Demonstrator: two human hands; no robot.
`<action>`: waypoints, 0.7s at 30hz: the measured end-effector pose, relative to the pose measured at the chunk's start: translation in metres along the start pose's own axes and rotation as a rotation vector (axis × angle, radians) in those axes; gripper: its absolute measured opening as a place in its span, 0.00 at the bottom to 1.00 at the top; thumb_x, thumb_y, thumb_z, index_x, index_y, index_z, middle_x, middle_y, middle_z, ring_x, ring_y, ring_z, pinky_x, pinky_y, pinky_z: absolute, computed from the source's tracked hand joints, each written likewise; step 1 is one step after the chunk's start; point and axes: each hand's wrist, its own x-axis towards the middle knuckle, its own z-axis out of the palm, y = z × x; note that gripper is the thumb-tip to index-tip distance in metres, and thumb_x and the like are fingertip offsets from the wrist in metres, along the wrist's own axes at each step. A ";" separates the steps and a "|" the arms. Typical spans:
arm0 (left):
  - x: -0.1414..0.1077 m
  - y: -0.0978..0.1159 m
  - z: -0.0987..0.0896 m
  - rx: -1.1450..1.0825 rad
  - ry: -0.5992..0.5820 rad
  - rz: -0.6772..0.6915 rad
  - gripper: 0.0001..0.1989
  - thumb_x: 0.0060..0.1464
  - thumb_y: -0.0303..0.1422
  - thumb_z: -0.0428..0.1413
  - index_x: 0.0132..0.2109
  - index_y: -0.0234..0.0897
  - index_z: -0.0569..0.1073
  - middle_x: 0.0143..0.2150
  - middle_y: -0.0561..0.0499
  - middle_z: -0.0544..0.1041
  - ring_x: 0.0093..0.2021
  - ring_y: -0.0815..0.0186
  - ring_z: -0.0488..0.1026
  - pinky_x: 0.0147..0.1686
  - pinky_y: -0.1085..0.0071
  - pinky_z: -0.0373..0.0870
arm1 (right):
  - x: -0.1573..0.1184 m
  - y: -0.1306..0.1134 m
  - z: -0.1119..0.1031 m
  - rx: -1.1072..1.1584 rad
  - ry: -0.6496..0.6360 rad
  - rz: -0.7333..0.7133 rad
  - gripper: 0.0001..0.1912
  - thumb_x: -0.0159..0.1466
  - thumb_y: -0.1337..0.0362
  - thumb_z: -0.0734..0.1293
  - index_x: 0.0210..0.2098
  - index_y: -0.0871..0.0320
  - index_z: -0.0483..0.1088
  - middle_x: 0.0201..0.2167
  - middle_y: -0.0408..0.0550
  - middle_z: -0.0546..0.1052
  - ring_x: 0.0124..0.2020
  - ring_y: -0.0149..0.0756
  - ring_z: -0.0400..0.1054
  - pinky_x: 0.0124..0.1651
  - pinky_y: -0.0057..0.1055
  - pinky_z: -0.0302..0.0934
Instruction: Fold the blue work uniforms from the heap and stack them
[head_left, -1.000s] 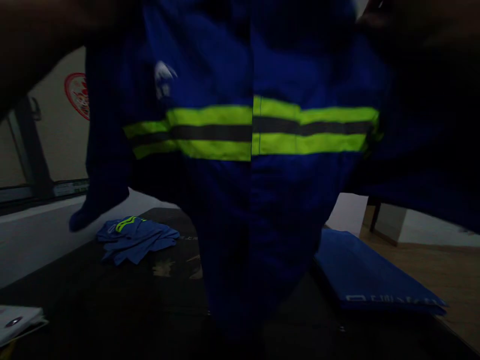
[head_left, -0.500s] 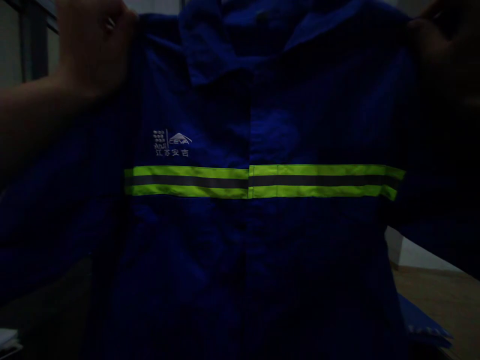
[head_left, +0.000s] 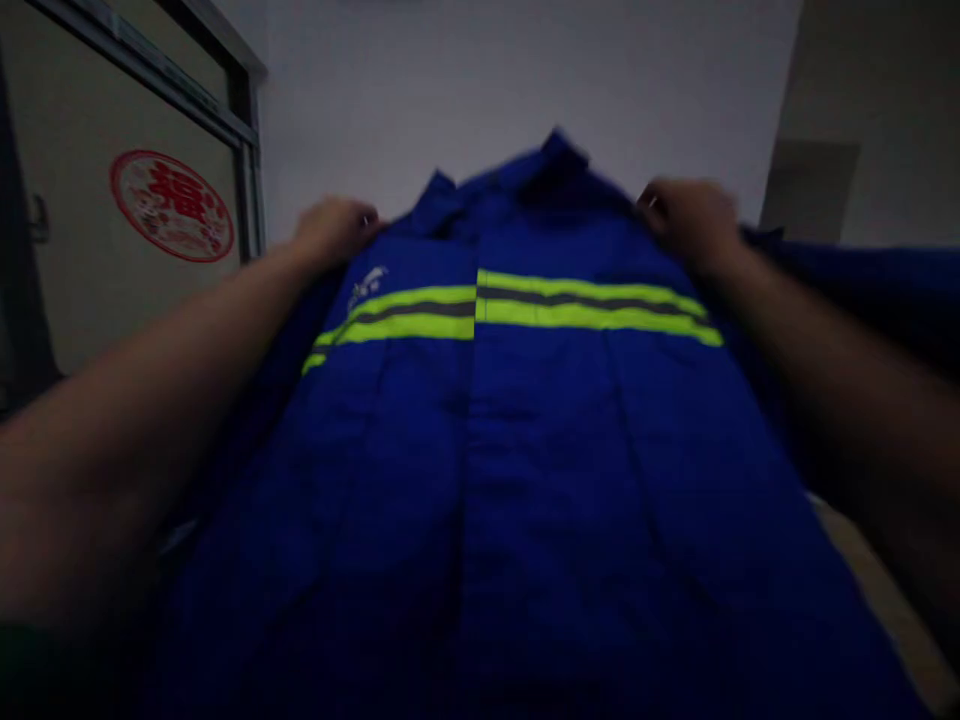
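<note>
A blue work jacket (head_left: 540, 430) hangs spread out in front of me, its front facing me and its collar at the top. A yellow-green reflective band (head_left: 592, 303) with a grey middle stripe crosses the chest, and a small white logo (head_left: 367, 285) sits above it on the left. My left hand (head_left: 337, 228) is closed on the left shoulder of the jacket. The other shoulder is pinched in my right hand (head_left: 690, 218). Both arms reach forward and up, blurred by motion. The sleeves drop behind my forearms and are partly hidden.
Behind the jacket stands a pale wall (head_left: 510, 80). On the left is a framed door (head_left: 67, 130) with a handle and a red round paper decoration (head_left: 174, 206). A strip of wooden floor or surface (head_left: 862, 560) shows at the lower right. The room is dim.
Both hands have moved away from me with the jacket, which now looks smaller and tilts back. The view has shifted upward, bringing the wall and the door decoration into sight.
</note>
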 end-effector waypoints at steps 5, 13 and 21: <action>-0.086 0.039 0.064 -0.097 -0.403 -0.078 0.13 0.61 0.37 0.53 0.39 0.30 0.75 0.38 0.45 0.79 0.43 0.62 0.75 0.46 0.65 0.69 | -0.092 -0.005 0.076 -0.142 -0.486 0.154 0.08 0.66 0.66 0.63 0.38 0.62 0.73 0.38 0.58 0.78 0.39 0.39 0.72 0.43 0.33 0.62; -0.224 0.098 0.208 -0.243 -0.728 -0.126 0.21 0.62 0.39 0.46 0.61 0.47 0.66 0.66 0.44 0.62 0.66 0.56 0.58 0.61 0.52 0.56 | -0.212 -0.005 0.197 -0.057 -0.875 0.186 0.21 0.67 0.67 0.59 0.58 0.62 0.66 0.59 0.60 0.68 0.60 0.42 0.62 0.61 0.38 0.54; -0.266 0.089 0.220 -0.239 -0.857 -0.162 0.29 0.64 0.49 0.38 0.69 0.48 0.52 0.72 0.48 0.48 0.71 0.54 0.43 0.65 0.47 0.42 | -0.270 -0.018 0.199 0.002 -1.011 0.136 0.29 0.70 0.51 0.52 0.67 0.55 0.52 0.69 0.54 0.50 0.69 0.48 0.41 0.66 0.55 0.39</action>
